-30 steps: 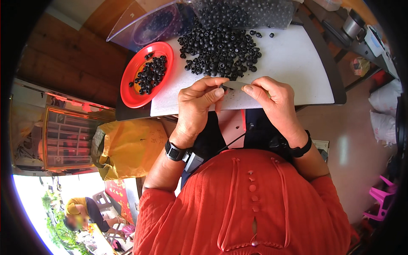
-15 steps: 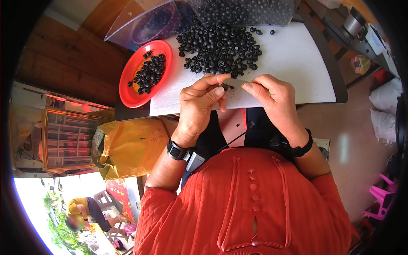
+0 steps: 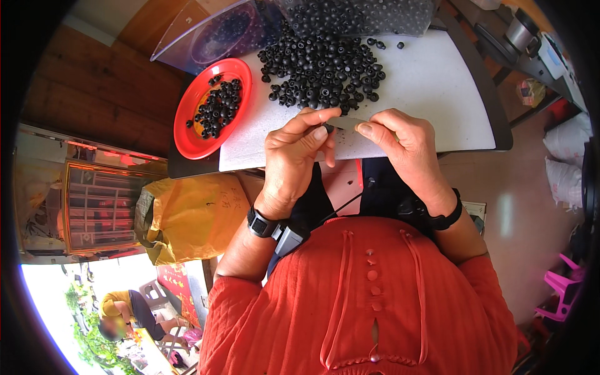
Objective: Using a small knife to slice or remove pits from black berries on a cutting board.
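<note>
In my left hand, a small black piece is pinched between thumb and fingers, mostly hidden by them. My right hand grips a thin, flat, greyish blade, whose far end rests against the piece. Both hands are above the near edge of a white tabletop. Just beyond them lies a heap of small round black parts, many with a hole in them. To the left, a red oval plate holds more of these parts.
A clear plastic bin stands behind the heap with black parts in it. A yellow bag is below the table at left. White sacks and a pink stool are at right. Another person sits far off at lower left.
The blade and the piece have shifted very slightly between my fingers. My left wrist has turned a little; both grips stay the same.
</note>
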